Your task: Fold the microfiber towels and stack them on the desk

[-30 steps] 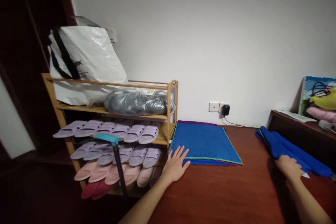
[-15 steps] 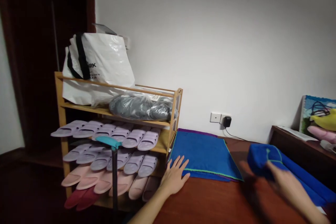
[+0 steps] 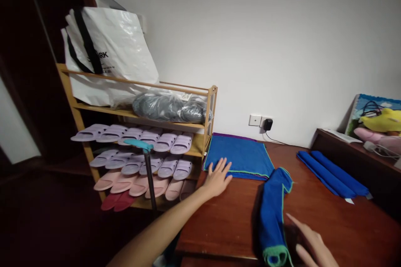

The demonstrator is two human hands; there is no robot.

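Observation:
My left hand (image 3: pixel 218 178) lies with its fingers spread over the front left edge of a flat stack of blue cloths (image 3: pixel 238 154) with green edging. Beside a rolled blue cloth (image 3: pixel 272 212) is my right hand (image 3: pixel 313 240), its index finger and thumb apart and nothing between them. The roll points toward me across the wooden table, its green-edged end nearest and its far end loose against the corner of the stack. Farther right, two more rolled blue cloths (image 3: pixel 333 175) rest side by side with white tags showing.
A wooden shoe rack (image 3: pixel 208 129) stands left of the table (image 3: pixel 232 217), holding several pairs of slippers (image 3: pixel 183 143) and a white bag (image 3: pixel 122 50). A turquoise-topped pole (image 3: pixel 148 175) is in front of it. A raised ledge (image 3: pixel 344 154) with a yellow plush toy (image 3: pixel 384 120) borders the right.
The rolled cloth, held by my right hand on the right before, now lies in the middle, let go. My right hand has come nearer to me. My left hand stays on the stack's edge.

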